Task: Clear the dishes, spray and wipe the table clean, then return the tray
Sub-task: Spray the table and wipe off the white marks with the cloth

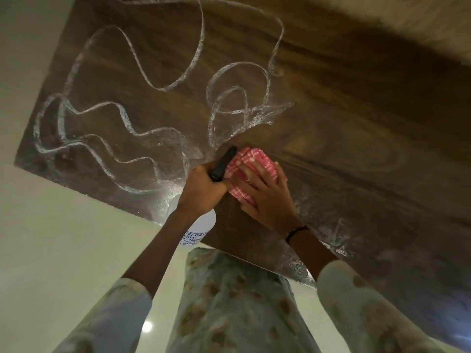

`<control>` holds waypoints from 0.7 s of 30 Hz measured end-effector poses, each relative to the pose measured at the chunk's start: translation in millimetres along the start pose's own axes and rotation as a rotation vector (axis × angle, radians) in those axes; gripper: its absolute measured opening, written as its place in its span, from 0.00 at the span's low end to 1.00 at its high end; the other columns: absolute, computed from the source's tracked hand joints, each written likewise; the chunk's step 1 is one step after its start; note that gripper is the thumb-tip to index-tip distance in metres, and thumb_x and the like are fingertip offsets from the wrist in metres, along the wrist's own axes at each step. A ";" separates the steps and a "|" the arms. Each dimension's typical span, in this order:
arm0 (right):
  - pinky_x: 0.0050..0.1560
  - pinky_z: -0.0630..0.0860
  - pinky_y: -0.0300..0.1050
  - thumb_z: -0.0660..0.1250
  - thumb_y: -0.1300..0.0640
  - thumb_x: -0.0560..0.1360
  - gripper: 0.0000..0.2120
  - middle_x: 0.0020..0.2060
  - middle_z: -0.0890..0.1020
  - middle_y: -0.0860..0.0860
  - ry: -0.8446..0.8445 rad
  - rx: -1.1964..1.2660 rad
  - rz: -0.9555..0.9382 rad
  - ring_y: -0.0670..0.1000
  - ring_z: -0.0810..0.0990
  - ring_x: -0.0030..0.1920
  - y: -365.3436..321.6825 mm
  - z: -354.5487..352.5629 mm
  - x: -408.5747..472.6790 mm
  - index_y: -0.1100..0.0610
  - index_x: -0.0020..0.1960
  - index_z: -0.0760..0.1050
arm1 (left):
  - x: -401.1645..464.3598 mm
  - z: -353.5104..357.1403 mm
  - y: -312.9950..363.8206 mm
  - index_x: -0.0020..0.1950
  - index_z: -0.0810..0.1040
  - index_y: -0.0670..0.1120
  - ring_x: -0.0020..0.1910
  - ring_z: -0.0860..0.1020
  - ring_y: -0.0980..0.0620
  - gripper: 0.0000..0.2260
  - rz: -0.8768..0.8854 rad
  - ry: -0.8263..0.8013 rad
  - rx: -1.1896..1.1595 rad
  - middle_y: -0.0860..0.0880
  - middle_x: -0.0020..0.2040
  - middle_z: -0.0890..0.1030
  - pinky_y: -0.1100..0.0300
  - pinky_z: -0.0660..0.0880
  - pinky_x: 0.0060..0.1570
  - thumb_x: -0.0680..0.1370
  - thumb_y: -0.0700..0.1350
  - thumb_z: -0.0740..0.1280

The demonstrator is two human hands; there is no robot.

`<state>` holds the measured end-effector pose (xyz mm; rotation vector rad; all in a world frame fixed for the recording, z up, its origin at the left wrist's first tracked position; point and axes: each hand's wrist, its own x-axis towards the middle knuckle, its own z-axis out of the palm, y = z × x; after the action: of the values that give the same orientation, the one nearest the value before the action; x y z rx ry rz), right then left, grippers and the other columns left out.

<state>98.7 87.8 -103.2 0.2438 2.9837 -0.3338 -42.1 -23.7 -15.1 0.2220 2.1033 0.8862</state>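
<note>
A dark wooden table [344,103] fills the view, marked with wet looping streaks [119,115] across its left half. My right hand [265,192] presses flat on a folded pink-and-white checked cloth [251,161] near the table's front edge. My left hand [201,187] grips a white spray bottle [196,225] by its black nozzle head [224,163], just left of the cloth. The bottle's body hangs beside the table's edge, partly hidden by my wrist. No dishes or tray are in view.
Pale glossy floor [63,250] lies left of and below the table. The table's near corner [300,276] is wet and shiny. A lighter surface [420,19] runs along the far right top. My patterned clothing [229,301] fills the bottom.
</note>
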 end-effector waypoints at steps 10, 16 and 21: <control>0.71 0.48 0.66 0.52 0.38 0.76 0.29 0.75 0.62 0.50 0.007 0.004 0.402 0.55 0.55 0.76 87.0 -19.6 8.5 0.45 0.75 0.58 | 36.9 38.5 45.7 0.44 0.79 0.39 0.26 0.72 0.50 0.07 0.014 -0.016 0.104 0.47 0.27 0.73 0.59 0.67 0.31 0.74 0.43 0.67; 0.72 0.49 0.67 0.53 0.38 0.76 0.29 0.75 0.62 0.51 0.029 0.011 0.386 0.55 0.56 0.76 90.6 -15.9 8.7 0.46 0.75 0.59 | 52.5 50.1 67.6 0.31 0.71 0.51 0.29 0.71 0.49 0.12 -0.023 0.016 0.094 0.50 0.27 0.71 0.57 0.69 0.37 0.73 0.42 0.67; 0.72 0.48 0.67 0.53 0.38 0.76 0.29 0.75 0.63 0.51 0.037 -0.002 0.366 0.55 0.57 0.76 95.0 -16.3 10.1 0.46 0.74 0.60 | 57.3 51.7 76.4 0.31 0.70 0.50 0.26 0.70 0.50 0.13 -0.020 0.006 0.083 0.50 0.25 0.69 0.59 0.66 0.33 0.75 0.43 0.66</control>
<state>103.6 184.5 -108.7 0.7877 2.8917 -0.2851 -51.1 84.3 -21.8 0.2417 2.1464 0.7892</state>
